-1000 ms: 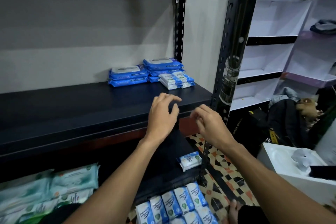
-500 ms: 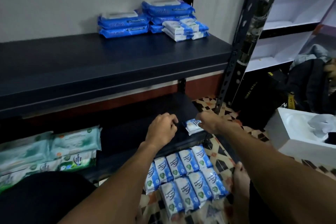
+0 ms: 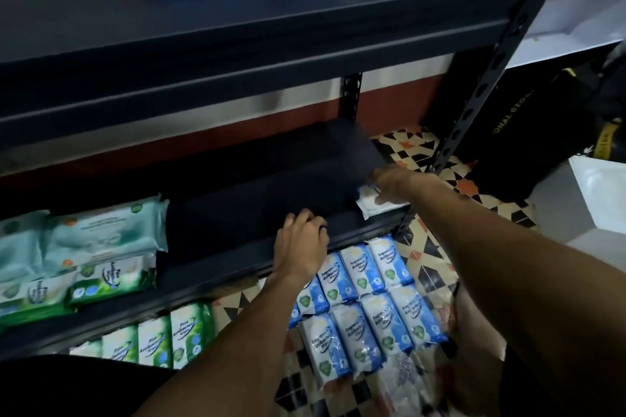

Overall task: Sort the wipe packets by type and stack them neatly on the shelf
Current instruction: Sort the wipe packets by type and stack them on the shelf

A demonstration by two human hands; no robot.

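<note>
A small white-and-blue wipe packet lies at the front right corner of the dark lower shelf. My right hand reaches over it, fingers and thumb closing on its top. My left hand rests on the shelf's front edge, fingers loosely curled, holding nothing. Below the shelf, several blue antibacterial wipe packets lie in rows on the tiled floor. Green pine wipe packets lie on the floor to their left. Larger teal and green wipe packs are stacked on the shelf's left end.
The upper shelf juts out above my hands, with more packets cut off at the top edge. A perforated black upright stands right of my right hand. A black bag and a white box sit on the floor to the right.
My view has dropped from the upper shelf to the lower one. Both hands came down; the right one reached the small packet at the shelf corner, the left settled on the shelf edge.
</note>
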